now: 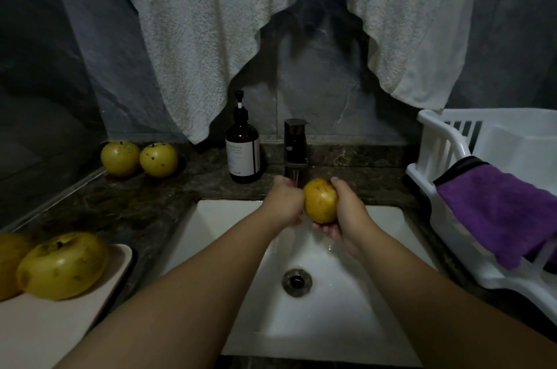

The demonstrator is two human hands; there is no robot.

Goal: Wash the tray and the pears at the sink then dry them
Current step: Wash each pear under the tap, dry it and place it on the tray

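Over the white sink (229,217), my right hand (346,208) grips a yellow spotted pear (320,200) just below the dark faucet (296,145), where water runs. My left hand (285,199) touches the pear's left side, its fingers under the stream. Two more pears (120,158) (158,159) sit on the counter at the back left. Another pear (61,265) lies on the pale tray (99,284) at the near left, with a further pear (9,263) cut off by the frame edge.
A brown soap pump bottle (243,148) stands left of the faucet. A white dish rack (446,175) with a purple cloth (506,211) draped over it fills the right counter. A white towel (211,21) hangs on the wall above. The drain (297,281) is in the basin.
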